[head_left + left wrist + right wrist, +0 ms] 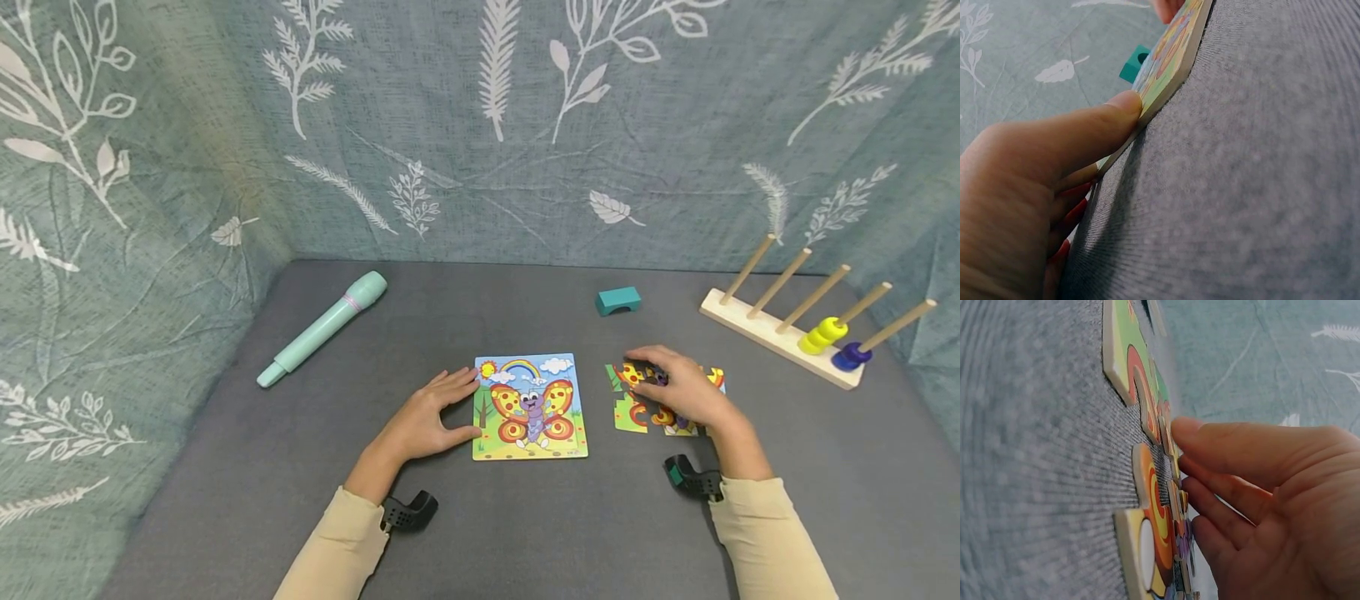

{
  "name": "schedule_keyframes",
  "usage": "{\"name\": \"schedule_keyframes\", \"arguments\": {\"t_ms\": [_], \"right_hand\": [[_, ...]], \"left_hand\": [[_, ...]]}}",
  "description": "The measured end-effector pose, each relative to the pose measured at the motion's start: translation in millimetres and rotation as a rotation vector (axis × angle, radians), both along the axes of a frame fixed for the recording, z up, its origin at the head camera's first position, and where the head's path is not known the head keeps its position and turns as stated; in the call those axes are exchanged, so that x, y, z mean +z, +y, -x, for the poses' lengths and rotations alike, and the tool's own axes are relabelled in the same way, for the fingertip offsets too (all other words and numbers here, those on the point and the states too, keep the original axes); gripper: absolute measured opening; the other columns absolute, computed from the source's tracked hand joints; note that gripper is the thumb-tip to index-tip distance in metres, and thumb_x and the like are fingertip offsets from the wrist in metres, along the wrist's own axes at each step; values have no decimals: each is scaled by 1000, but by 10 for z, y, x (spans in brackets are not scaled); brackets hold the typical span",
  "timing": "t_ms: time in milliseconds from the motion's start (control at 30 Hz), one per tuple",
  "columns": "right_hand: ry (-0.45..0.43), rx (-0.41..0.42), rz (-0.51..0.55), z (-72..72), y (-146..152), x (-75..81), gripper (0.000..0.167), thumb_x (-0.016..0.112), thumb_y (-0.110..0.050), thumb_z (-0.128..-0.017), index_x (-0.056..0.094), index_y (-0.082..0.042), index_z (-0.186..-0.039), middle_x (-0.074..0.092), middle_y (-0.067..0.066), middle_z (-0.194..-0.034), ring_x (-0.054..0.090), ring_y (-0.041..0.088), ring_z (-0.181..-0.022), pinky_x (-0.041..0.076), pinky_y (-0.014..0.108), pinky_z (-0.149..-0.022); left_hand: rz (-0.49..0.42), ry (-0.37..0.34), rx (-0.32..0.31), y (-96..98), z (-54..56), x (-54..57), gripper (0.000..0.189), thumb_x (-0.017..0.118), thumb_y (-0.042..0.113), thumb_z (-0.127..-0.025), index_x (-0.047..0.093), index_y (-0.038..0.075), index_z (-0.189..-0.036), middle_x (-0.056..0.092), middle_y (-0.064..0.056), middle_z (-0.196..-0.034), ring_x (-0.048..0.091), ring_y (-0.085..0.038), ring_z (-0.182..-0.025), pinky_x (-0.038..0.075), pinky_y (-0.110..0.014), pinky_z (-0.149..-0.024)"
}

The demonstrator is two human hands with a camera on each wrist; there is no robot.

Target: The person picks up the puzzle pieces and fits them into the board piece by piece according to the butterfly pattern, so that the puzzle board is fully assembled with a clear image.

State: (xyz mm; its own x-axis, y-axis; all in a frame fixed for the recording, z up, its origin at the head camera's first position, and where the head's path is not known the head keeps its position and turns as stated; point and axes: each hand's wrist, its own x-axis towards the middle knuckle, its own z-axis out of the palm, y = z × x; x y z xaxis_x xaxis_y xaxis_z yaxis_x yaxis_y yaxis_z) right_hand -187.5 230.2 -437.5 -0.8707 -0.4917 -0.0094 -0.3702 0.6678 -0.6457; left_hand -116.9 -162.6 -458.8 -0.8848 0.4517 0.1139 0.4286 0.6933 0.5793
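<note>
Head view: The board [531, 407], flat and square with a printed butterfly, lies on the grey table [510, 533]. The left hand [423, 423] is at the board's left edge, thumb and fingers extended and spread, touching it. The right hand [686, 387] is bent over the pieces [631, 414], right of the board; whether it grips one cannot be told. The teal block [618, 302], notched with an arch, sits behind and right of the board. Farther right stands the rack [772, 332]: pale wooden base, round pegs, yellow and blue rings. The smooth, cylindrical mint microphone [322, 329] lies left of the board.

Left wrist view: Unlike the head view, this shows the board's plain, pale side, the thumb tip against it, and the table's ribbed weave.

Right wrist view: The pieces' thickness and curved, interlocking outlines are exposed; thumb and fingertips meet their far side.
</note>
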Motion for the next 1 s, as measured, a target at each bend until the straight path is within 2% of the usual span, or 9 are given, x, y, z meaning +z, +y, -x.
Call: {"name": "schedule_keyframes", "arguments": {"t_ms": [233, 533, 767, 1000], "right_hand": [[40, 53, -16, -15, -19, 1, 42, 66, -5, -87, 56, 4, -127, 51, 23, -130, 46, 43, -122, 42, 59, -97], [31, 29, -36, -30, -65, 35, 39, 67, -7, -87, 59, 3, -123, 51, 23, -129, 45, 44, -121, 42, 61, -96], [35, -17, -36, -10, -83, 14, 37, 68, -10, -86, 59, -1, -121, 56, 19, -122, 50, 39, -117, 43, 57, -95], [66, -51, -20, -18, -140, 27, 38, 69, -17, -87, 60, -3, -121, 58, 17, -121, 51, 36, -116, 41, 58, -96]], "left_hand": [[-1, -4, 4, 6, -7, -1, 71, 76, 38, -78, 52, 6, -136, 44, -6, -146, 38, -22, -138, 25, -41, -119], [0, -5, 11, 4, -9, 5, 71, 76, 38, -78, 52, 6, -136, 45, -7, -146, 38, -23, -138, 25, -41, -119], [3, -6, 10, 4, -7, 8, 71, 76, 38, -78, 52, 6, -136, 45, -7, -146, 38, -23, -138, 24, -42, -119], [1, 19, 4, 3, -4, 6, 71, 76, 38, -78, 53, 5, -136, 46, -7, -145, 39, -23, -137, 25, -40, -119]]}}
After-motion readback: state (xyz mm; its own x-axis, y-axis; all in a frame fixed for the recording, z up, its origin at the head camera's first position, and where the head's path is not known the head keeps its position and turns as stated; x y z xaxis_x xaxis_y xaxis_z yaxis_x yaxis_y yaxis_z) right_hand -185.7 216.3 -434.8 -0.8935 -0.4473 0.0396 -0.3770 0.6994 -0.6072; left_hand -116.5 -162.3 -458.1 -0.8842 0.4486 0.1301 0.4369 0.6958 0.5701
